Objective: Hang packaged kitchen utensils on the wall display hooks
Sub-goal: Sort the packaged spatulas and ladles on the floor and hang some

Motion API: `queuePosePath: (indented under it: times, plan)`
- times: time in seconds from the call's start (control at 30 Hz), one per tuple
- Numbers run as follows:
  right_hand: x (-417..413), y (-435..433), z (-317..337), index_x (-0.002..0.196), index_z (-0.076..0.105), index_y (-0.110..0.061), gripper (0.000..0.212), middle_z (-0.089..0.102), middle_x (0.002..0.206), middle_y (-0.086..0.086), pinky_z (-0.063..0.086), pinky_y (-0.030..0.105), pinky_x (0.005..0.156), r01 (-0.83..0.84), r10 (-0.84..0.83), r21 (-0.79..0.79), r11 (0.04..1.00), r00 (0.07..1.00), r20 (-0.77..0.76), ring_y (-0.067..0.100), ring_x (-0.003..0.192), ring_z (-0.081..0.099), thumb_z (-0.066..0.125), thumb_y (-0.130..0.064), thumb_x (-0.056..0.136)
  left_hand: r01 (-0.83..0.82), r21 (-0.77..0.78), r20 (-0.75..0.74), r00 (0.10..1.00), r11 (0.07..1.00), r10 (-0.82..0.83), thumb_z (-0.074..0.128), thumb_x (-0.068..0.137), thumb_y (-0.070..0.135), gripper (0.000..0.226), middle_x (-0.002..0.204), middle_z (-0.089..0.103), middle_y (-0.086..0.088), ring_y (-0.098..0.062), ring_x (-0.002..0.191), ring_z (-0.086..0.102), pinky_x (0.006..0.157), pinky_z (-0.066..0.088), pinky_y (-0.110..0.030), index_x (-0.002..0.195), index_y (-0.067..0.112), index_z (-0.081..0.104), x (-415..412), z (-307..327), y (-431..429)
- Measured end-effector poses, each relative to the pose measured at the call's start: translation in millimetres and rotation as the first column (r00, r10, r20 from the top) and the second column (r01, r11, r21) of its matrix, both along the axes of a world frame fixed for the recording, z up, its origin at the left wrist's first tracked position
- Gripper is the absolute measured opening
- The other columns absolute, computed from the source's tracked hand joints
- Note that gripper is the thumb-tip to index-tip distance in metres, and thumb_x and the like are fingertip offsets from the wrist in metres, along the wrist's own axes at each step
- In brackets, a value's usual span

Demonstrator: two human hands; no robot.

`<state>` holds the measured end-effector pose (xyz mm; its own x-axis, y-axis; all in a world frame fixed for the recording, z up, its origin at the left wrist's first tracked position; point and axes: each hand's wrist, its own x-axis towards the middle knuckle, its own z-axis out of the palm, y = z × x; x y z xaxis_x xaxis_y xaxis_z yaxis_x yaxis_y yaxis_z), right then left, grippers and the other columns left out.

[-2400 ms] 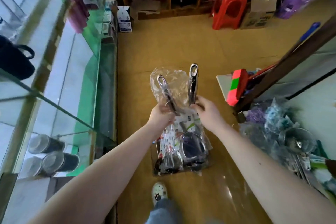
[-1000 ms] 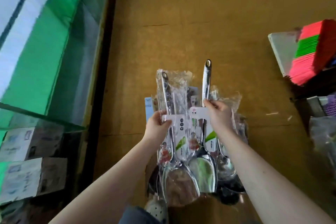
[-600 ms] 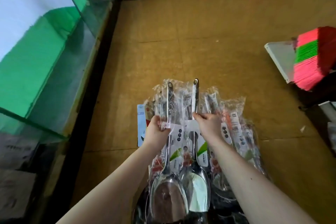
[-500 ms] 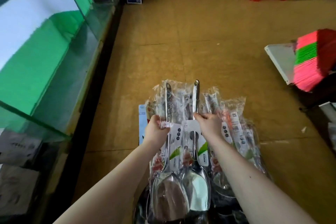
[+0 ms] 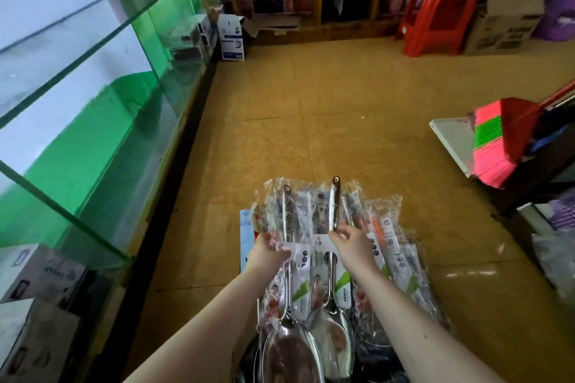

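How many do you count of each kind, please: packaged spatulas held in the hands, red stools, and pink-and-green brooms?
packaged steel spatulas: 2, one in the left hand, one in the right hand
red plastic stool: 1
pink-and-green broom: 1
Total: 4

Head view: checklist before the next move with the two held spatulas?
1. Left hand grips left spatula through its bag: ok.
2. Right hand pinches right spatula by its handle: ok.
3. Right spatula's hang hole clear of the bag: ok.
4. Left spatula's hang hole clear of the bag: not ok, plastic covers it.
5. Held pair free of the pile beneath: cannot tell.
6. Display hooks in view: not ok.
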<state>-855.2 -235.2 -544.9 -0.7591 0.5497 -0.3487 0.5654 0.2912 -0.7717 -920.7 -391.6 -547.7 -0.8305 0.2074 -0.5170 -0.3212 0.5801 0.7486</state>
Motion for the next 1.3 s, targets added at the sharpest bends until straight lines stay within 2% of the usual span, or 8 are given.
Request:
queuePosePath:
  times: [0.07, 0.2, 0.5, 0.7, 0.93, 1.07, 1.2, 1.3]
  plan:
    - [2.6, -1.5, 1.2, 0.133, 0.049, -0.012, 0.042, 0.064, 0.117, 0.007, 0.04, 0.044, 0.102, -0.032, 0.032, 0.009, 0.999, 0.999, 0.02, 0.029, 0.107, 0.061, 0.051, -0.032, 0.096, 0.04, -0.018, 0.02, 0.999, 0.999, -0.039, 0.06, 0.092, 0.017, 0.073, 0.145, 0.04, -0.015, -0.03, 0.1, 0.063, 0.076, 0.051, -0.035, 0.15, 0.01, 0.017, 1.3, 2.5, 0.0]
    - [6.9, -3.0, 5.3, 0.138, 0.045, -0.011, 0.046, 0.059, 0.125, 0.008, 0.041, 0.038, 0.098, -0.09, 0.089, 0.013, 0.996, 0.995, 0.051, 0.028, 0.107, 0.061, 0.05, -0.031, 0.097, 0.125, -0.059, 0.006, 0.992, 0.99, -0.125, 0.058, 0.094, 0.018, 0.077, 0.151, 0.032, -0.014, -0.006, 0.054, 0.042, 0.046, 0.039, -0.016, 0.152, 0.012, 0.009, 5.8, 6.2, 1.2]
    - [14.5, -1.8, 28.7, 0.131, 0.052, -0.009, 0.038, 0.058, 0.09, -0.001, 0.052, 0.041, 0.077, -0.084, 0.085, -0.029, 0.996, 0.996, 0.002, 0.036, 0.091, 0.063, 0.05, -0.025, 0.096, 0.152, -0.131, -0.035, 0.987, 0.98, -0.158, 0.05, 0.096, 0.011, 0.065, 0.134, 0.049, -0.017, -0.01, 0.049, 0.036, 0.045, 0.031, -0.02, 0.151, 0.013, 0.015, 13.9, 24.9, 6.8]
    - [24.0, 4.2, 55.2, 0.131, 0.051, -0.007, 0.038, 0.058, 0.126, 0.007, 0.045, 0.031, 0.08, -0.106, 0.105, -0.025, 0.994, 0.994, -0.043, 0.03, 0.108, 0.057, 0.049, -0.024, 0.098, 0.16, -0.147, -0.061, 0.983, 0.976, -0.171, 0.051, 0.095, 0.01, 0.061, 0.136, 0.048, -0.014, -0.009, 0.049, 0.037, 0.044, 0.032, -0.019, 0.149, 0.011, 0.022, 11.4, 45.1, 16.5]
    - [20.1, 10.2, 97.9, 0.121, 0.057, -0.013, 0.027, 0.063, 0.116, 0.012, 0.051, 0.038, 0.073, -0.057, 0.041, -0.051, 0.997, 0.964, -0.264, 0.031, 0.092, 0.063, 0.051, -0.025, 0.097, 0.147, -0.005, -0.269, 0.952, 0.989, -0.143, 0.053, 0.094, 0.012, 0.047, 0.138, 0.048, -0.008, -0.002, 0.069, 0.048, 0.056, 0.041, -0.016, 0.14, 0.013, 0.039, -1.4, 99.4, 34.7]
    - [18.7, 3.2, 107.6, 0.114, 0.06, -0.014, 0.022, 0.061, 0.112, 0.002, 0.041, 0.014, 0.064, -0.008, -0.034, -0.108, 0.994, 0.923, -0.384, 0.003, 0.081, 0.053, 0.052, -0.024, 0.097, 0.153, 0.204, -0.306, 0.948, 0.967, -0.086, 0.056, 0.093, 0.014, 0.039, 0.132, 0.053, -0.007, -0.02, 0.108, 0.058, 0.086, 0.045, -0.027, 0.131, 0.015, 0.048, 9.4, 121.8, 41.9]
    - [29.7, 5.1, 102.9, 0.113, 0.059, -0.015, 0.021, 0.061, 0.107, -0.004, 0.052, 0.036, 0.079, 0.074, -0.131, -0.161, 0.984, 0.914, -0.384, 0.033, 0.102, 0.058, 0.051, -0.025, 0.097, 0.12, 0.212, -0.305, 0.951, 0.97, -0.051, 0.06, 0.092, 0.018, 0.033, 0.121, 0.057, -0.003, -0.018, 0.104, 0.057, 0.081, 0.044, -0.027, 0.124, 0.015, 0.052, 13.2, 119.9, 27.2]
    - [31.3, 11.0, 87.5, 0.117, 0.058, -0.011, 0.025, 0.063, 0.097, 0.003, 0.053, 0.041, 0.071, 0.13, -0.192, -0.185, 0.974, 0.907, -0.376, 0.037, 0.086, 0.059, 0.049, -0.024, 0.098, 0.055, 0.215, -0.276, 0.961, 0.975, 0.006, 0.061, 0.092, 0.016, 0.031, 0.119, 0.059, -0.004, -0.016, 0.1, 0.057, 0.08, 0.043, -0.025, 0.122, 0.013, 0.053, 10.3, 102.0, 15.5]
